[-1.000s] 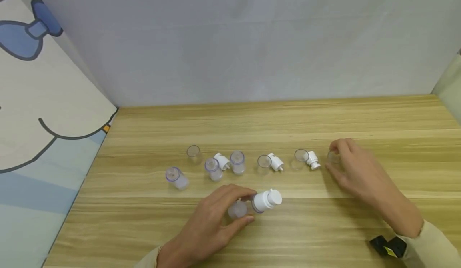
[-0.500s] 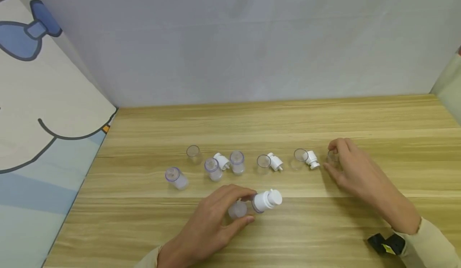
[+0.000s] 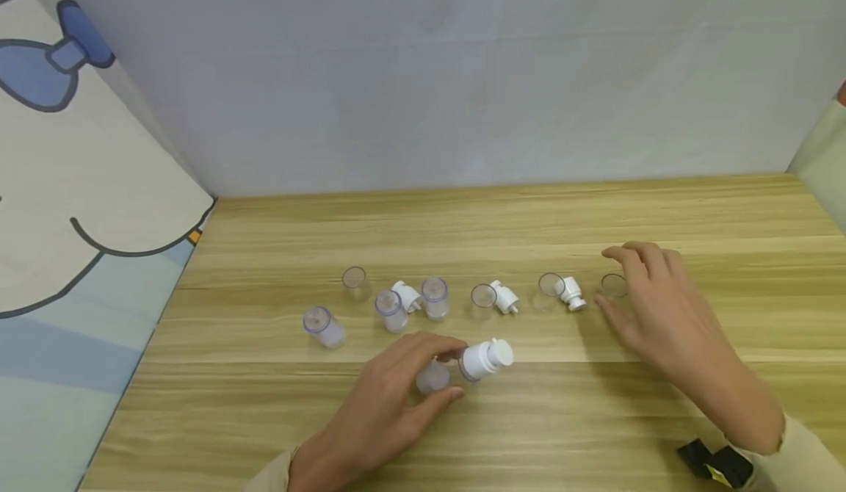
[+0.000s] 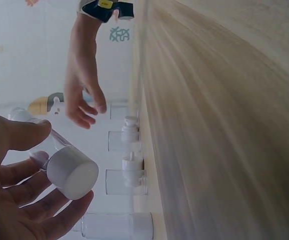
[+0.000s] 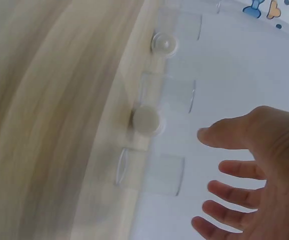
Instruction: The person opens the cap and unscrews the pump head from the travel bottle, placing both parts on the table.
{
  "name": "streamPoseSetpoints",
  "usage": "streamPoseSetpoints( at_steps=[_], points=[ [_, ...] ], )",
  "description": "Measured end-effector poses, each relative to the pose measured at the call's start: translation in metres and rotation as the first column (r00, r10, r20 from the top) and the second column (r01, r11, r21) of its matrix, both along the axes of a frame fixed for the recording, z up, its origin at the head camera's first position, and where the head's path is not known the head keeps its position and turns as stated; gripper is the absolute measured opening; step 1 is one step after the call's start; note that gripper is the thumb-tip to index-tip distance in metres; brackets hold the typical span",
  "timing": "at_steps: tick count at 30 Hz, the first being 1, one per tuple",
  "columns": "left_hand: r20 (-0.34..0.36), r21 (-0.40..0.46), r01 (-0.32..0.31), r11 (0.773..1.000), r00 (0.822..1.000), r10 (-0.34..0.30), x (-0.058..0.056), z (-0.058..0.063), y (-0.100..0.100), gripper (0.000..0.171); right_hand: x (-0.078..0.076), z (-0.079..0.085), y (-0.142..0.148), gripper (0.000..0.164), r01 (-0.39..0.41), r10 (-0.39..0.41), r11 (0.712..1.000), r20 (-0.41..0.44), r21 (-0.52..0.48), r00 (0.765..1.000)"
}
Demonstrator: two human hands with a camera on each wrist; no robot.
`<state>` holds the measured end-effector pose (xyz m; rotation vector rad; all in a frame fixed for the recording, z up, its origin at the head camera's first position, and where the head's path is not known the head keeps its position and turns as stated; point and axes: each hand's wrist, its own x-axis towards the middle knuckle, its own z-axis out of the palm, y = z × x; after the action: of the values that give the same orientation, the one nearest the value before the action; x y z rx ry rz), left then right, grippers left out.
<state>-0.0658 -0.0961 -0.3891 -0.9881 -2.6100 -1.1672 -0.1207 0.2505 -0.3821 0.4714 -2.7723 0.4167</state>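
Observation:
In the head view my left hand [image 3: 380, 407] grips a small clear pump bottle with a white pump head [image 3: 485, 358], tilted above the table. The left wrist view shows its white base [image 4: 74, 175] between thumb and fingers. My right hand [image 3: 670, 323] is over the right side, fingers spread and holding nothing. Just by its fingertips stands a clear cap [image 3: 615, 286]. In the right wrist view that clear cap [image 5: 154, 172] stands apart from the thumb and fingers.
Further left are two more clear caps [image 3: 551, 286], [image 3: 483, 297], each beside a white pump head [image 3: 571, 294]. Several clear bottles with purple rims [image 3: 324, 327] stand at left, with another cap [image 3: 355, 279] and a pump head [image 3: 406, 296]. A pale wall [image 3: 496, 73] closes the back.
My right hand has let go of the clear cap at right; its fingers have spread and lifted off, leaving the cap standing. My left hand has shifted slightly up and left with the bottle.

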Motion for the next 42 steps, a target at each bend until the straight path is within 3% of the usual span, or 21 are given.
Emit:
streamPoseSetpoints(
  at_steps=[7, 11, 18, 24, 28, 42],
  points=[
    [-0.003, 0.005, -0.007, 1.000, 1.000, 0.007, -0.001, 0.002, 0.003, 0.042, 0.017, 0.008, -0.025, 0.056, -0.132, 0.107, 0.980, -0.169, -0.146, 0.980],
    [-0.006, 0.015, -0.015, 1.000, 1.000, 0.015, -0.002, 0.002, 0.006, 0.043, 0.027, 0.010, -0.039, 0.047, -0.172, 0.134, 0.964, -0.190, -0.200, 0.973],
    [-0.045, 0.023, -0.035, 0.999, 0.998, 0.036, -0.003, 0.000, 0.008, 0.044, 0.039, 0.018, -0.054, 0.062, -0.194, 0.150, 0.952, -0.192, -0.235, 0.970],
    [-0.044, 0.015, -0.046, 0.999, 0.998, 0.047, -0.004, 0.001, 0.009, 0.046, 0.046, 0.021, -0.066, 0.054, -0.277, 0.200, 0.917, -0.270, -0.288, 0.942],
    [-0.033, 0.018, -0.048, 0.999, 0.998, 0.048, -0.004, 0.002, 0.011, 0.045, 0.052, 0.021, -0.072, 0.053, -0.305, 0.231, 0.900, -0.254, -0.310, 0.939],
    [-0.122, -0.019, -0.038, 0.999, 0.992, 0.035, -0.004, -0.002, 0.016, 0.045, 0.055, 0.014, -0.094, 0.054, -0.415, 0.333, 0.826, -0.264, -0.381, 0.905]
  ],
)
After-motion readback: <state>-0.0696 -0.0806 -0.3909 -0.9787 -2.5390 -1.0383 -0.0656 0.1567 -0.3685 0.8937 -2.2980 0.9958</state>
